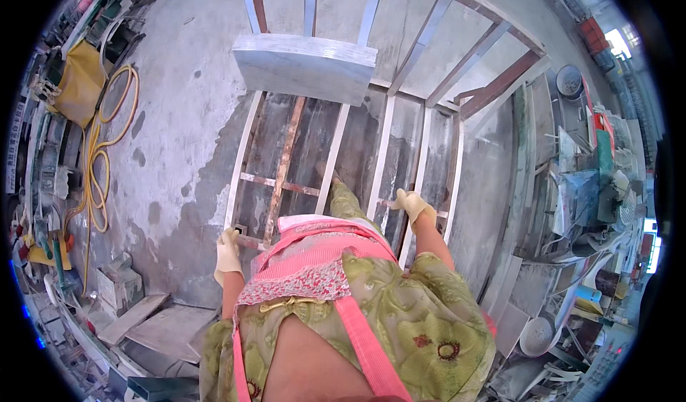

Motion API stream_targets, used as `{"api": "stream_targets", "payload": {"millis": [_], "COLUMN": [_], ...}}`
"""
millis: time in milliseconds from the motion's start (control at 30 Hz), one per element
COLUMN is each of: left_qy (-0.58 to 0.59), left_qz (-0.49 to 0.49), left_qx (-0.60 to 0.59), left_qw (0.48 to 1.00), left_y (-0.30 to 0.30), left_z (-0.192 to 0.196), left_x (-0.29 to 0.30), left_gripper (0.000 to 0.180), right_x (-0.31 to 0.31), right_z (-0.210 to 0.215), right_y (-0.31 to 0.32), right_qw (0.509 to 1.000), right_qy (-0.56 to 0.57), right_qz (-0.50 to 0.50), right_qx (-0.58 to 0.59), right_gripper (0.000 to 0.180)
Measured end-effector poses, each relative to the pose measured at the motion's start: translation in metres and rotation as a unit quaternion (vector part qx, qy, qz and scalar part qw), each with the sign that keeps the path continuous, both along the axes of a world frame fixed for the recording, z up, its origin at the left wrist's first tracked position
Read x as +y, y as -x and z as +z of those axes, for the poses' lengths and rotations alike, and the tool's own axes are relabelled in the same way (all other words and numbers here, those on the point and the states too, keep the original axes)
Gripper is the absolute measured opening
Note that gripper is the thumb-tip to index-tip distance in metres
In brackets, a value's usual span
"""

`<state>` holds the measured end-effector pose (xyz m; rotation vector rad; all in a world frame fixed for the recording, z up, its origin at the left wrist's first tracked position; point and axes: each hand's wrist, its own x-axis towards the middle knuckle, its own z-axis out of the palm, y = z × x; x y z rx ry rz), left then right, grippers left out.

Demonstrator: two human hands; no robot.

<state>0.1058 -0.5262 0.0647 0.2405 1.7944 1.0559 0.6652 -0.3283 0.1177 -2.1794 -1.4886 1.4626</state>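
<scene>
A metal rack [239, 162] with pale rails and rusty crossbars lies before me, its slatted back rising at the far side. My left hand [228, 253], in a cream glove, is closed round the near end of its left rail. My right hand [414, 207], gloved alike, is closed on a rail on the rack's right part; the glove hides part of its grip. Several grey-white stone slabs [307, 70] stand on edge together against the uprights, away from both hands. One foot [326, 171] of mine is between the rails.
A yellow hose [107, 152] lies coiled on the stained concrete floor [168, 145] at left. Boards [168, 330] lie at the near left. Along the right are metal scraps, a cluttered bench and a round basin [536, 336].
</scene>
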Motion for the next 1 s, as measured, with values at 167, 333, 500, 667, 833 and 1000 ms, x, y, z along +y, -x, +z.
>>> {"api": "stream_targets", "payload": {"millis": [167,333,500,667,833,1000], "left_qy": [-0.092,-0.077,0.08,0.109,0.063,0.047], "left_qz": [-0.047,-0.218,-0.138,-0.031,-0.066,-0.016], "left_qx": [0.106,0.204,0.079,0.079,0.114,0.107], "left_qw": [0.989,0.951,0.984,0.99,0.989,0.993], "left_y": [0.026,0.028,0.009,-0.03,-0.05,-0.065], "left_z": [-0.089,-0.078,-0.002,0.066,0.098,0.107], "left_x": [-0.046,-0.095,-0.085,-0.03,0.025,-0.008], "left_gripper": [0.051,0.052,0.054,0.061,0.058,0.059], "right_x": [0.014,0.0,-0.02,-0.033,0.015,0.056], "right_z": [-0.004,-0.057,-0.048,-0.054,-0.059,-0.018], "right_y": [0.017,0.0,0.003,-0.002,0.0,0.034], "right_qw": [0.999,0.998,0.996,0.993,0.999,0.992], "right_qy": [0.016,-0.006,0.002,0.036,-0.019,-0.008], "right_qz": [-0.048,-0.033,-0.07,-0.083,-0.041,-0.09], "right_qx": [-0.005,0.059,0.051,0.07,0.018,0.089], "right_gripper": [0.055,0.055,0.053,0.052,0.044,0.044]}}
